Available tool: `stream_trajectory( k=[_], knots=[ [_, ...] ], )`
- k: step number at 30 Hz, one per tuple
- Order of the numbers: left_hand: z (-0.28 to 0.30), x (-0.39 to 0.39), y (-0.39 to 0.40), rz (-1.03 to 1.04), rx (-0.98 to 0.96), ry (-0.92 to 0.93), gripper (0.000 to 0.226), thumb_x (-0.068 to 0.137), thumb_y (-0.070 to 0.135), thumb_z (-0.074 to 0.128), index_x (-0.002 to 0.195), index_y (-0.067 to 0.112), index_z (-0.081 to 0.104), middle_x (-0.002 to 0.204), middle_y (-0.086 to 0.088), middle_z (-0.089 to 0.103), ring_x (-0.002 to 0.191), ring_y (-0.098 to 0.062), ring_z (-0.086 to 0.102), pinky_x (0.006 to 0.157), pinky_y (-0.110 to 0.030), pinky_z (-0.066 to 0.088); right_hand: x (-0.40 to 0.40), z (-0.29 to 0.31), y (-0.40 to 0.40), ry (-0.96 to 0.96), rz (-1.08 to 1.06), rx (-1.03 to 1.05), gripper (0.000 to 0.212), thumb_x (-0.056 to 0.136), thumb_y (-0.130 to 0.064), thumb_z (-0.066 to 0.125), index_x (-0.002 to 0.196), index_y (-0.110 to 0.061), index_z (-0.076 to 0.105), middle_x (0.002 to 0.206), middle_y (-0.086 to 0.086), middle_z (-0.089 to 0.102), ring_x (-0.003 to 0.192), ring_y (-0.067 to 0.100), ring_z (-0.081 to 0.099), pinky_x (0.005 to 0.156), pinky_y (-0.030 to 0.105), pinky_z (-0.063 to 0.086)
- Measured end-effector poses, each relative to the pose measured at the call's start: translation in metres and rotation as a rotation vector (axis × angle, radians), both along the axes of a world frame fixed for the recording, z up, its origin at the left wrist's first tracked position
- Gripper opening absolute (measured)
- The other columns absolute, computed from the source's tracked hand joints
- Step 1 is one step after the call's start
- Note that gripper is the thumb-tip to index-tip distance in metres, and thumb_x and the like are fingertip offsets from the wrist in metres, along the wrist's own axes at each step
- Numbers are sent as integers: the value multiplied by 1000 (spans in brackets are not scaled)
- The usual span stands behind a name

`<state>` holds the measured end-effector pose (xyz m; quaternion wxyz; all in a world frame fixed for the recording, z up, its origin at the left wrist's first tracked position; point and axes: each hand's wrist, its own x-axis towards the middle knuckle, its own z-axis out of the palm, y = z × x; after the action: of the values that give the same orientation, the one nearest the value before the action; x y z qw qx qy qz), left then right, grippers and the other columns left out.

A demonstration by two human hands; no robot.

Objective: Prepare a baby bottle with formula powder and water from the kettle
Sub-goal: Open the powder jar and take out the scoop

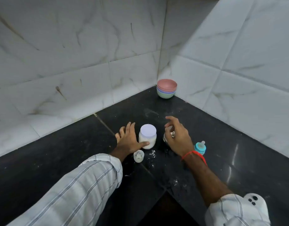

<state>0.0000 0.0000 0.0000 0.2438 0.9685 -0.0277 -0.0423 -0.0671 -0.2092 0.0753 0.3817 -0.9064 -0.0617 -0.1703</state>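
Our left hand [129, 141] lay spread wide, fingers straight, its thumb pressed to the side of the formula jar [147, 136], which stood upright on the black bench [75, 152] with its white lid on. Our right hand [177, 136] hovered just right of the jar, fingers curled about something small and shiny; we could not tell what it was. A small clear cup [138, 156] sat just below the jar, near spilled powder [152, 154]. The blue bottle teat [200, 147] stood beside our right wrist. Stacked bowls [166, 88] sat well apart in the tiled corner.
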Motion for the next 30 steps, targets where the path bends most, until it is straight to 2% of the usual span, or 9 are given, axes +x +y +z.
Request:
stream_trajectory(
  k=[5, 8, 14, 18, 20, 22, 24, 28, 30],
  knots=[
    [-10, 22, -26, 6, -112, 91, 112, 60, 77, 80, 150, 31, 32, 157, 5, 39, 153, -29, 14, 118, -56, 13, 7, -12, -21, -1, 110, 53, 39, 98, -11, 59, 133, -27, 54, 94, -12, 68, 83, 15, 64, 81, 35, 56],
    [-21, 31, -34, 15, -123, 106, 104, 61, 78, 77, 146, 31, 38, 154, 6, 45, 155, -27, 16, 120, -57, 15, 4, -20, -29, 4, 137, 118, 36, 98, -7, 62, 131, -21, 58, 94, -8, 71, 83, 14, 68, 80, 29, 57],
    [-13, 25, -40, 49, -284, -145, 85, 74, 59, 84, 140, 28, 42, 139, 5, 57, 136, -22, 48, 118, -48, 26, 3, -34, -27, 62, 208, 207, 34, 98, -6, 61, 128, -23, 60, 90, -4, 72, 75, 17, 66, 72, 23, 54],
    [17, 10, -39, 84, -476, -296, 95, 70, 43, 94, 144, 17, 41, 143, -1, 48, 129, -13, 49, 111, -36, 45, 9, -27, -17, 59, 142, 273, 37, 98, -28, 64, 133, -29, 55, 101, -9, 66, 78, 14, 62, 75, 33, 57],
    [31, -9, -40, 28, -487, -339, 96, 67, 41, 96, 141, 16, 41, 138, 2, 45, 122, -5, 47, 100, -24, 48, 11, -16, -15, 70, 103, 273, 54, 94, -44, 68, 143, -32, 47, 117, -9, 59, 90, 10, 59, 80, 27, 55],
    [36, -34, -45, -51, -449, -371, 93, 63, 40, 94, 137, 15, 43, 132, 6, 42, 115, -5, 48, 92, -22, 49, 11, -7, -13, 159, 147, 201, 69, 90, -57, 67, 149, -36, 39, 135, -7, 50, 110, 10, 56, 91, 27, 51],
    [30, -57, -52, -87, -443, -388, 93, 61, 38, 94, 136, 15, 45, 131, 9, 42, 115, -8, 51, 92, -27, 53, 9, -3, -6, 212, 193, -9, 71, 86, -67, 62, 146, -38, 39, 137, -5, 46, 120, 16, 56, 98, 37, 52],
    [27, -92, -63, 24, -496, -218, 108, 59, 43, 97, 148, 30, 38, 145, 16, 51, 130, -8, 54, 103, -29, 52, -3, -9, 4, 96, 154, -311, 63, 83, -76, 47, 124, -30, 54, 114, -2, 51, 92, 25, 66, 73, 43, 57],
    [26, -105, -64, 44, -459, -170, 94, 57, 45, 94, 139, 38, 46, 130, 23, 60, 122, -10, 61, 98, -36, 57, -9, -16, 4, -48, 162, -336, 61, 82, -74, 45, 112, -23, 62, 105, -1, 55, 75, 26, 67, 61, 40, 55]
  ],
)
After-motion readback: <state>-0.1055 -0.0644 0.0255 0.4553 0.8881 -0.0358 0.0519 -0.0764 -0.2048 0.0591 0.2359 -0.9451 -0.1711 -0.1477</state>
